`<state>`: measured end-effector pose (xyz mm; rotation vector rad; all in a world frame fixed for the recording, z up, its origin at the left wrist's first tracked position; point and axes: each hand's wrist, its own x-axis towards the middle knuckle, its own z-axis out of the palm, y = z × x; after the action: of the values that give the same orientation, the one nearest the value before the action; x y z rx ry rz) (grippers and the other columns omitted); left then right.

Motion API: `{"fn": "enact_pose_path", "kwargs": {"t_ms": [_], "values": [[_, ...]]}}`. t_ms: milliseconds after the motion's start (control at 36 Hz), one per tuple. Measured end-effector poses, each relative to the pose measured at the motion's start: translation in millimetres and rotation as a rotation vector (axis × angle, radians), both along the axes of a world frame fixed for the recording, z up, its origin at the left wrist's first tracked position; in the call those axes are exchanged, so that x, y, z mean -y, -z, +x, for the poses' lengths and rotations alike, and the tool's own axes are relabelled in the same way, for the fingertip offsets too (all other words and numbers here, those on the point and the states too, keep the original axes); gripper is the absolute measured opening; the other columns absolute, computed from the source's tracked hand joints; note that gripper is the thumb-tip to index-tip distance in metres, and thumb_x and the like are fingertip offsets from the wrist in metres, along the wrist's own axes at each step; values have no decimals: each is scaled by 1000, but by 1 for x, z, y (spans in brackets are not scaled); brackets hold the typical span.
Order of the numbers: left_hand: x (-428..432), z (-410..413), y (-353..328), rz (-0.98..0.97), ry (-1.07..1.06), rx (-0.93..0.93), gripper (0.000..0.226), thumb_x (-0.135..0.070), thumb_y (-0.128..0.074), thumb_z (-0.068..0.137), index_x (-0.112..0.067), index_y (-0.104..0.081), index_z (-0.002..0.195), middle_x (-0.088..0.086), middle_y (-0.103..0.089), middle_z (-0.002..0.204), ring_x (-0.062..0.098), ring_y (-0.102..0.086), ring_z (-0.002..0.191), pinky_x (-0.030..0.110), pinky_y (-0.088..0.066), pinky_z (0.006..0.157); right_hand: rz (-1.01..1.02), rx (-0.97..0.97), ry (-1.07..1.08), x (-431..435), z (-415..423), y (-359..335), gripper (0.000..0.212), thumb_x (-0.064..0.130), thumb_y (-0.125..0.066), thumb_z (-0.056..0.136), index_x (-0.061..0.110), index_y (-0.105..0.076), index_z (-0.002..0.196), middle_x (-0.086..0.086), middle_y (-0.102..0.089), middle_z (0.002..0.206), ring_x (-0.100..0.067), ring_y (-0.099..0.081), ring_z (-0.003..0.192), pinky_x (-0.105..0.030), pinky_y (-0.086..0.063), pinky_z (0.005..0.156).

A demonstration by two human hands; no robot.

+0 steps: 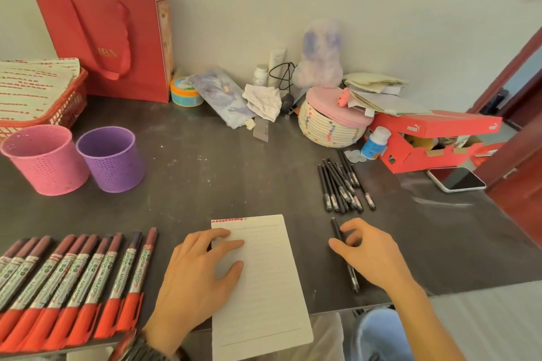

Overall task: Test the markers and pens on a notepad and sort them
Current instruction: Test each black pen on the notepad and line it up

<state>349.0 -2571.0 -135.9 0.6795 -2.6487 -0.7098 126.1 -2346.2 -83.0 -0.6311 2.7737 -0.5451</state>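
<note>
A lined white notepad (269, 278) lies at the table's front edge. My left hand (199, 275) rests flat on its left side, fingers straight. Right of the pad, my right hand (369, 252) curls its fingers round a single black pen (337, 230) that lies on the dark table; the pen's lower end (353, 280) shows below the hand. A bundle of several black pens (341, 184) lies further back on the right. A row of several red-capped markers (73, 284) lies at the front left. A pink cup (44, 158) and a purple cup (113, 154) stand at the left.
A red paper bag (108, 32) and a red basket (58, 108) stand at the back left. A woven basket with pink lid (331, 123), a red shoebox (425, 138), a small bottle (375, 142) and a phone (457, 179) crowd the back right.
</note>
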Motion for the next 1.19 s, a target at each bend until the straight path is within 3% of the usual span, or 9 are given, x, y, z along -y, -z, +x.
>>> {"fn": "enact_pose_path", "kwargs": {"t_ms": [167, 278, 417, 694, 972, 1194], "values": [[1, 0, 3, -15, -2, -4, 35, -50, -64, 89, -45, -64, 123, -20, -53, 134, 10, -44, 128, 36, -34, 105, -59, -1, 44, -14, 14, 11, 18, 37, -73, 87, 38, -61, 101, 22, -69, 78, 2, -63, 73, -21, -44, 67], [2, 0, 4, -15, 6, 5, 36, -52, -61, 90, -45, -63, 125, -20, -51, 136, 9, -42, 129, 34, -32, 106, -108, 36, 83, -21, 19, 12, 14, 34, -76, 84, 37, -66, 92, 38, -64, 74, 8, -62, 71, -17, -43, 65], [2, 0, 4, -12, 4, 12, 37, -53, -59, 90, -45, -62, 126, -20, -51, 137, 9, -40, 130, 36, -32, 107, -155, 40, 112, -23, 19, 10, 10, 36, -76, 85, 41, -69, 83, 24, -69, 71, 8, -62, 72, -10, -39, 63], [0, 1, 1, 0, 3, 0, 36, -52, -58, 91, -43, -63, 126, -19, -51, 137, 10, -41, 130, 36, -32, 108, -118, -47, 112, -24, 17, 11, 20, 31, -70, 91, 43, -64, 76, 27, -64, 69, 8, -57, 73, -17, -39, 64], [0, 1, 1, 4, 8, -7, 36, -51, -59, 91, -42, -64, 126, -18, -52, 138, 10, -41, 131, 36, -33, 108, -133, -10, 79, -23, 18, 9, 14, 35, -71, 91, 43, -63, 82, 24, -66, 76, 5, -60, 76, -12, -38, 62], [1, 1, 2, -1, 8, -6, 36, -51, -59, 91, -42, -64, 126, -18, -51, 137, 10, -40, 131, 36, -33, 108, -152, 13, 84, -18, 22, 10, 14, 42, -76, 86, 35, -65, 91, 15, -67, 69, 0, -62, 70, -16, -40, 61]]}}
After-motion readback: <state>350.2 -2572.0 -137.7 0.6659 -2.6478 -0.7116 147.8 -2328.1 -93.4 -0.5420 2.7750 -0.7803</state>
